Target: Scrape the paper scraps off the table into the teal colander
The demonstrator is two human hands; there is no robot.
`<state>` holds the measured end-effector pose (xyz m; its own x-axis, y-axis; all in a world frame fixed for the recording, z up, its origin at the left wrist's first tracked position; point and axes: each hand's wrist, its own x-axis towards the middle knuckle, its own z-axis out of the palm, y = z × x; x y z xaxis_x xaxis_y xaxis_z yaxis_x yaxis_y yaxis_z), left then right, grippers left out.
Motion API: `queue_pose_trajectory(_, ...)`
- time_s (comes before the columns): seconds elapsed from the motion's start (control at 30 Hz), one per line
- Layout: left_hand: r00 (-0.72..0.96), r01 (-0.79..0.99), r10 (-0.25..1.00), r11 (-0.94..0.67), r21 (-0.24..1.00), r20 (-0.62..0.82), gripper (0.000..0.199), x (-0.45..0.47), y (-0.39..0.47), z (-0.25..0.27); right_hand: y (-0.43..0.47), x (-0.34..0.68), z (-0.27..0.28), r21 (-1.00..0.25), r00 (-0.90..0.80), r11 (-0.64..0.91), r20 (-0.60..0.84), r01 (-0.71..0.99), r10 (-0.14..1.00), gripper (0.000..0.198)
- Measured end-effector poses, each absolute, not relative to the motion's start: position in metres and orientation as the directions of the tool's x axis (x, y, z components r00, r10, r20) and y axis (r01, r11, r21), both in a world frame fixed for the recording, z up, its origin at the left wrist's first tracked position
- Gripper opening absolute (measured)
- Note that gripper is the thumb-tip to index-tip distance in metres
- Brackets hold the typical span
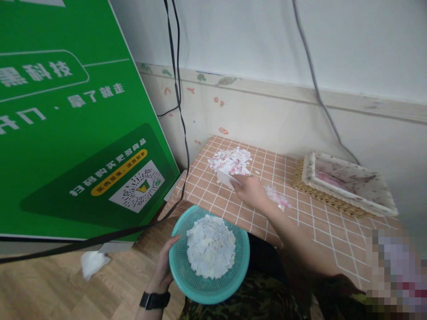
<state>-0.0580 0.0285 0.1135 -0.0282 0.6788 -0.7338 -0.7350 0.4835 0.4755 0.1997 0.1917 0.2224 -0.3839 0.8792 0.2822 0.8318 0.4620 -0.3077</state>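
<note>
My left hand (164,262), with a black watch on the wrist, grips the left rim of a teal plastic colander (245,266). A mound of torn white paper scraps (211,246) fills the colander's middle, just off the table's front edge. Over the table, my right hand (251,192) is closed on the end of a flat white card (227,179). The card's edge rests against a loose heap of white and pink paper scraps (231,159) near the table's far left corner. Whether the card is paper or plastic I cannot tell.
The table has a brown checked cloth (313,226). A small pinkish heap (278,198) lies beside my right forearm. A lined wicker basket (333,202) stands at the right. Black cables (182,129) hang before a green cabinet (83,146). White litter (93,263) lies on the floor.
</note>
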Motion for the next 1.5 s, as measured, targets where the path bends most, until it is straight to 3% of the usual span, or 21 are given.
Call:
queue_pose_trajectory(0.27, -0.008, -0.739, 0.680, 0.490, 0.462, -0.733, 0.011, -0.056, 0.029, 0.120, 0.162, 0.202, 0.222, -0.385, -0.404, 0.476, 0.257, 0.790, 0.878, 0.026)
queue_pose_trajectory(0.6, -0.049, -0.729, 0.666, 0.486, 0.483, -0.745, 0.010, -0.057, 0.028, 0.115, 0.131, 0.223, 0.199, -0.391, -0.093, 0.261, 0.400, 0.883, 0.912, 0.029)
queue_pose_trajectory(0.97, -0.060, -0.725, 0.663, 0.485, 0.489, -0.746, 0.009, -0.057, 0.028, 0.115, 0.135, 0.230, 0.197, -0.338, -0.125, 0.259, 0.371, 0.905, 0.920, 0.029)
queue_pose_trajectory(1.23, -0.059, -0.715, 0.664, 0.493, 0.495, -0.746, 0.011, -0.057, 0.029, 0.115, 0.136, 0.230, 0.194, -0.414, -0.152, 0.309, 0.369, 0.856, 0.917, 0.030)
queue_pose_trajectory(1.5, -0.081, -0.720, 0.656, 0.482, 0.499, -0.750, 0.009, -0.055, 0.030, 0.121, 0.128, 0.234, 0.203, -0.413, -0.144, 0.297, 0.362, 0.861, 0.921, 0.026)
